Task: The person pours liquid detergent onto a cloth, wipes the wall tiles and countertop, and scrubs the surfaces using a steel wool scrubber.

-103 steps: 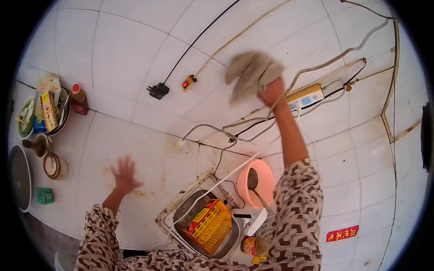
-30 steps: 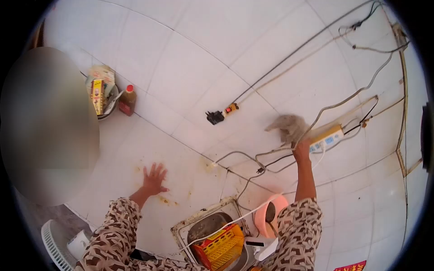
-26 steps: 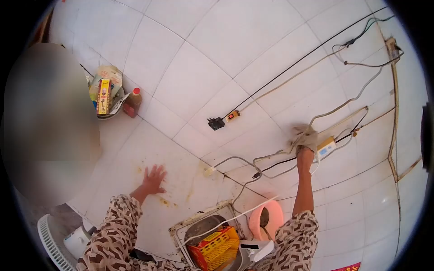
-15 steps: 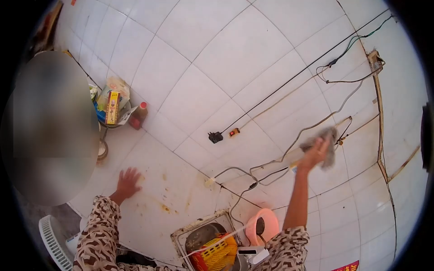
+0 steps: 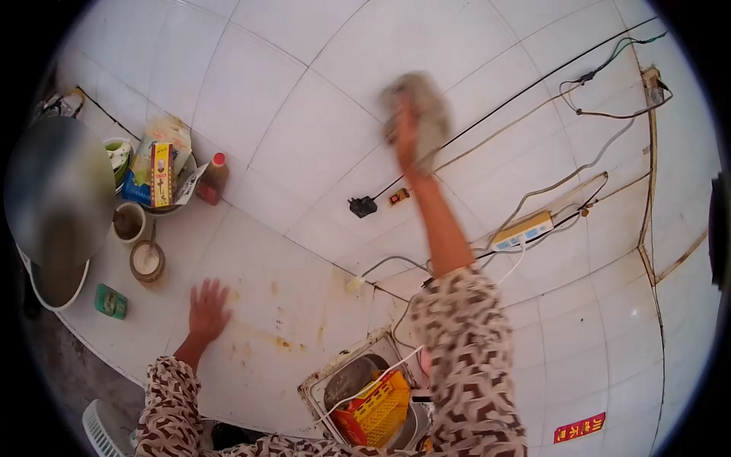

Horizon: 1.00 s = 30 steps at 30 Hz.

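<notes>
My right hand (image 5: pixel 406 139) presses a grey cloth (image 5: pixel 428 114) against the white tiled wall (image 5: pixel 358 46), above a black plug (image 5: pixel 362 206) and a small switch (image 5: pixel 398 197). Motion blurs the hand and cloth a little. With fingers spread, my left hand (image 5: pixel 208 311) lies flat on the white tiled counter (image 5: pixel 251 305) and holds nothing. Yellow-brown stains mark the counter to the right of that hand.
A sink (image 5: pixel 350 381) holds a yellow and red basket (image 5: pixel 378 411). At left stand a bowl of packages (image 5: pixel 161 175), a red-capped bottle (image 5: pixel 213 180), jars (image 5: pixel 147 260) and a green box (image 5: pixel 111 302). Cables and a power strip (image 5: pixel 524 231) run along the wall.
My right hand has swept the cloth up and left across the wall, from beside the cables to above the plug. My left hand stays flat on the counter.
</notes>
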Available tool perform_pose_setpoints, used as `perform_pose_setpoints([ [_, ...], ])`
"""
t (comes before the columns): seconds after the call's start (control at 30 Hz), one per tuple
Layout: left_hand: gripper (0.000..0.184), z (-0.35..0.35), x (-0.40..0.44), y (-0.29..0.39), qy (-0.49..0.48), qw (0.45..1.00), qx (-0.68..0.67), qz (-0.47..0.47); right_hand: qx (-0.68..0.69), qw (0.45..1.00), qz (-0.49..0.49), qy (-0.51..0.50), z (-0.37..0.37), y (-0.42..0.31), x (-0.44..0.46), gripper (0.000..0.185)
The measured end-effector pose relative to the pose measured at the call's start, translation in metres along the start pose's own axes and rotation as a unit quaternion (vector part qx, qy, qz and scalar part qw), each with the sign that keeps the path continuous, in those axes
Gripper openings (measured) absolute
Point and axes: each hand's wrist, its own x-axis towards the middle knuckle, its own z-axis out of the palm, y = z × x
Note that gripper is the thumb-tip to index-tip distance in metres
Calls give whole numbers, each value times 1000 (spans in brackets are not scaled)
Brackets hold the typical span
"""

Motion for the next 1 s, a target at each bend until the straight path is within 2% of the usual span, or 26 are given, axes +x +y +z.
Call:
perform_pose_setpoints([
  [0.03, 65, 3, 0, 1, 14, 1000, 13, 4, -29, 998, -45, 34, -19, 20, 26, 41],
  [0.07, 65, 1, 0, 2, 12, 1000, 1, 6, -94, 979, -141, 113, -47, 58, 55, 41],
  [0.1, 65, -5, 1, 2, 12, 1000, -9, 8, -166, 968, -142, 120, -95, 48, 95, 43],
  [0.13, 65, -7, 1, 4, 12, 1000, -18, 8, -366, 895, -207, 147, -129, 31, 122, 43],
  [0.2, 62, -6, 1, 3, 38, 999, -1, 16, -387, 877, -219, 179, -159, 17, 151, 43],
  [0.23, 61, -3, -1, 2, 47, 999, 6, 19, -385, 875, -213, 201, -158, 8, 154, 43],
  [0.3, 61, -6, 1, 3, 25, 1000, -4, 12, -465, 851, -171, 172, -130, 9, 133, 43],
  [0.37, 61, -3, 4, 5, 17, 1000, -8, 5, -470, 832, -250, 152, -81, 44, 84, 52],
  [0.4, 61, -5, 3, 6, 15, 1000, -5, 6, -498, 804, -256, 202, -38, 48, 43, 24],
  [0.43, 61, -5, 4, 6, 20, 1000, -1, 6, -526, 825, -170, 120, -9, 46, 0, 43],
  [0.47, 61, -3, 4, 5, 18, 1000, 5, 7, -483, 858, -161, 68, 18, 56, -35, 43],
  [0.5, 61, 0, 3, 4, 18, 1000, 11, 9, -350, 934, 28, -62, 42, 58, -75, 41],
  [0.53, 61, 2, 4, 2, 20, 1000, 19, 10, -184, 972, 133, -58, 61, 46, -106, 40],
  [0.57, 61, 4, 3, 1, 33, 999, 26, 11, -13, 971, 235, -52, 78, 36, -136, 40],
  [0.6, 60, 9, 5, 2, 50, 998, 31, 13, 124, 957, 251, -70, 103, 46, -160, 37],
  [0.67, 60, 10, 2, 1, 57, 997, 53, 18, 64, 970, 139, -189, 133, 77, -236, 43],
  [0.7, 60, 9, 3, 2, 54, 996, 69, 19, 50, 995, 59, -61, 140, 39, -248, 34],
  [0.73, 60, 8, 4, 3, 54, 995, 85, 21, 54, 986, 135, -81, 139, 5, -262, 32],
  [0.77, 60, 8, 4, 4, 50, 994, 94, 21, 155, 946, 266, -100, 139, -23, -281, 31],
  [0.8, 60, 10, 4, 5, 47, 993, 103, 20, 196, 918, 329, -107, 135, -56, -292, 30],
  [0.87, 60, 22, 6, 3, 58, 990, 124, 21, 256, 865, 423, -83, 134, -91, -329, 29],
  [0.93, 60, 31, 9, -2, 58, 989, 135, 21, 319, 819, 475, -49, 131, -120, -369, 30],
  [1.0, 59, 40, 5, 0, 46, 989, 137, 14, 416, 711, 566, 30, 130, -139, -400, 29],
])
